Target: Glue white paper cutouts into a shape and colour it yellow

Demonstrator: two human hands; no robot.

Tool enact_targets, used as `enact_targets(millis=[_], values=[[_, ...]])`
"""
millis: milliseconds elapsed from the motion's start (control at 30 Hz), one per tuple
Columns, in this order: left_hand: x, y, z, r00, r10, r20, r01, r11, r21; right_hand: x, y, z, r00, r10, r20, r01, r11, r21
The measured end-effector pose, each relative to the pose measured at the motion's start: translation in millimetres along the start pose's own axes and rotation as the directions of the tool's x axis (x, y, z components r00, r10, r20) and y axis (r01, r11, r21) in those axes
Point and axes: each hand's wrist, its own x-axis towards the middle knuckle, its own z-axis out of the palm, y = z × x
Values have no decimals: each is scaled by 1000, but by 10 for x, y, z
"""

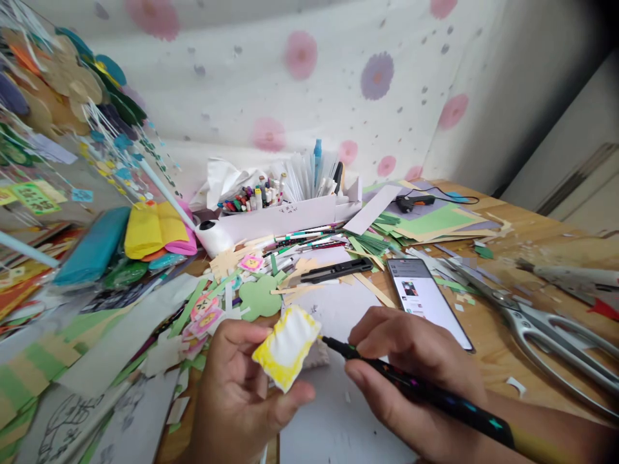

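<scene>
A small white paper piece with a yellow-coloured border is pinched between the thumb and fingers of my left hand. It is tilted and slightly puffed or crumpled. My right hand grips a black marker with coloured star shapes on its barrel. The marker's tip is at the right edge of the paper piece, touching or very close to it. Below both hands lies a white sheet. Partly hidden behind the paper piece, a small pale piece rests on that sheet.
A black box cutter, a lit phone and large scissors lie beyond and to the right. Paper scraps and a green cutout cover the left. A white box of markers and a glue gun are at the back.
</scene>
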Motion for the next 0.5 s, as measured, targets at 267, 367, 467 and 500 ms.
enact_targets(millis=[267,367,467,500], values=[[-6,7,11,999,13,-36,-12,999,40,-2,15,19,999,-33,-17,34,999,26],[-21,29,63,997,-11,-81,12,1000,18,-7,20,13,999,-35,3,35,999,36],[-37,62,148,984,-44,-174,38,999,-35,-6,27,14,1000,-24,-5,24,999,31],[-41,71,173,981,-49,-185,41,998,-44,-5,29,17,1000,-18,-24,19,999,27]])
